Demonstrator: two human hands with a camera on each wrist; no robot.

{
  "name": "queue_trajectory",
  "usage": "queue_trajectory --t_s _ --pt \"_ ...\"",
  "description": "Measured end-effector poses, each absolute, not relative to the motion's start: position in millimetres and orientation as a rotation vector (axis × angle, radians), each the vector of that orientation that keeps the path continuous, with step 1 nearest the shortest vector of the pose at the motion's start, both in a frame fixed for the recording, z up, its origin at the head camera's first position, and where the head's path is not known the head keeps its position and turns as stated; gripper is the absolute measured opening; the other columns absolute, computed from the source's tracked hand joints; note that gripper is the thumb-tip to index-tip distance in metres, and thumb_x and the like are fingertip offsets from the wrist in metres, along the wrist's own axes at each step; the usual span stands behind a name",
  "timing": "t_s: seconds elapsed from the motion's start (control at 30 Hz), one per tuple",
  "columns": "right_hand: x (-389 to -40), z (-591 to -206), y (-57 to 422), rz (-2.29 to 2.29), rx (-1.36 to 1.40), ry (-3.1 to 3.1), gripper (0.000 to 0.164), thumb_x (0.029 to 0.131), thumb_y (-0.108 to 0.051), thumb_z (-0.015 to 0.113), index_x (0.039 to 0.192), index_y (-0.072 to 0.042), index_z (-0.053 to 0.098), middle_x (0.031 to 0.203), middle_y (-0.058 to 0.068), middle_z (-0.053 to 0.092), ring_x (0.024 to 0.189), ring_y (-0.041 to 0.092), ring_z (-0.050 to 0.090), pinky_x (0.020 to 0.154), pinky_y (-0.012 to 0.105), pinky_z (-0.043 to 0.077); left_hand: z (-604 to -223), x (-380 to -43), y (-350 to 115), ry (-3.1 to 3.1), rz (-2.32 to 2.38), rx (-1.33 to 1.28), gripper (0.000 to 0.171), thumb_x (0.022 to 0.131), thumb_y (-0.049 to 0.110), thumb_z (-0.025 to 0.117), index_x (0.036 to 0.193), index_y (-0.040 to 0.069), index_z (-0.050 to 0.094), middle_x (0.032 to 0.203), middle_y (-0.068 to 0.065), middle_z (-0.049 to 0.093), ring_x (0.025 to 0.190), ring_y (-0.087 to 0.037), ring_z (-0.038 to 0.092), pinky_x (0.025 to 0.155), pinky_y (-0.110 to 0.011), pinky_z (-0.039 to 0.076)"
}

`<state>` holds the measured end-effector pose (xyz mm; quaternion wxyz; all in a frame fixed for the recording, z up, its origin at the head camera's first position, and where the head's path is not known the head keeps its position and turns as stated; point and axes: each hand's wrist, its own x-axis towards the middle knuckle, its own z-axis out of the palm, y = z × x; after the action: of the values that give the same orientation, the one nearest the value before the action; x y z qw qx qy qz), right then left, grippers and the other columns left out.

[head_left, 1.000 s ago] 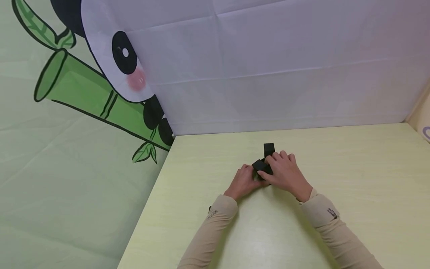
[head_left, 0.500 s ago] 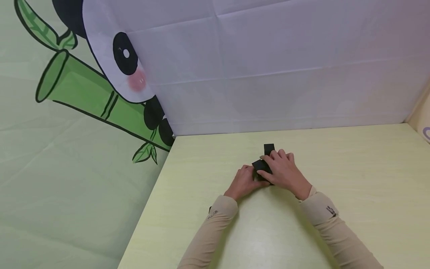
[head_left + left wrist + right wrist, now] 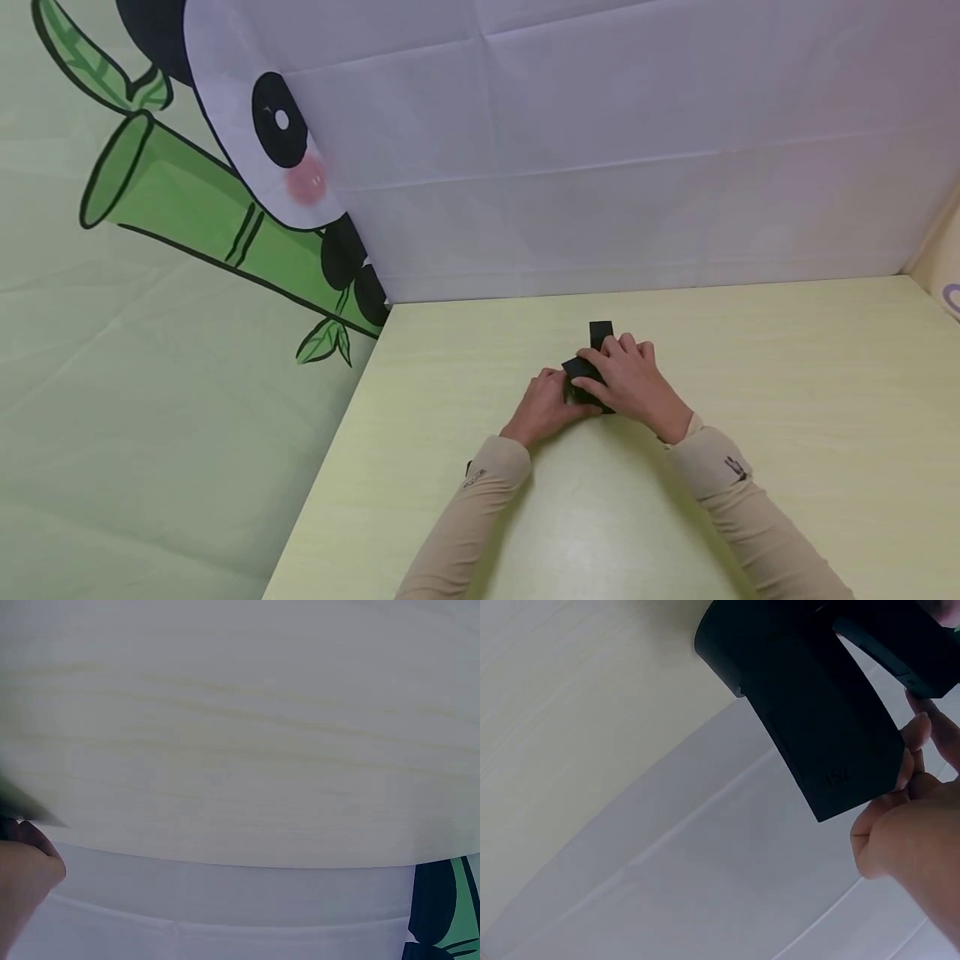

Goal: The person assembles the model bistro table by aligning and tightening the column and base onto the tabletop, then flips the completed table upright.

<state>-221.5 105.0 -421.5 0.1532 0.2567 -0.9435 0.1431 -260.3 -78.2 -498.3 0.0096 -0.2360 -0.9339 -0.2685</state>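
Observation:
Between both hands is a black, blocky device made of hard angular parts. In the head view, one arm sticks up at the back and a second black part juts to the left. My left hand grips its lower left side, thumb along the front. My right hand holds it from above and the right, fingers bent over the top. The right wrist view shows two separate black arms, with small raised marks on one. In the left wrist view, only part of a hand appears at the edge.
Everything rests on a pale wood-grain tabletop. A white cloth hangs along its back edge. Green cloth with a printed panda and bamboo hangs at the left. Beige sleeves cover both arms.
My right hand has shifted slightly left, its fingers moving over the device's top. The black part on the left seems slightly turned. The left hand has stayed in place.

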Motion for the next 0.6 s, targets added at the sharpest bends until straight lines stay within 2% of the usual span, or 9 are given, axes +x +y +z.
queue_trajectory --t_s 0.33,0.6 --pt "-222.2 -425.9 106.1 0.413 0.729 -2.692 0.045 0.097 -0.039 0.073 0.128 -0.007 0.071 0.093 0.011 0.053 0.089 0.033 0.044 0.077 0.051 0.034 -497.4 -259.2 -75.2 -2.911 -0.783 -0.714 0.059 0.082 0.058 0.083 0.118 0.013 0.073 0.104 -0.003 0.072 0.110 -0.027 0.063 0.098 -0.040 0.049" --pt "-221.4 -428.4 105.3 0.390 0.718 -2.652 0.045 0.096 -0.040 0.074 0.127 -0.008 0.072 0.091 0.010 0.052 0.089 0.034 0.044 0.074 0.049 0.033 -494.9 -257.9 -74.8 -2.931 -0.749 -0.709 0.061 0.083 0.058 0.083 0.123 0.012 0.071 0.106 -0.005 0.072 0.109 -0.028 0.063 0.098 -0.041 0.049"
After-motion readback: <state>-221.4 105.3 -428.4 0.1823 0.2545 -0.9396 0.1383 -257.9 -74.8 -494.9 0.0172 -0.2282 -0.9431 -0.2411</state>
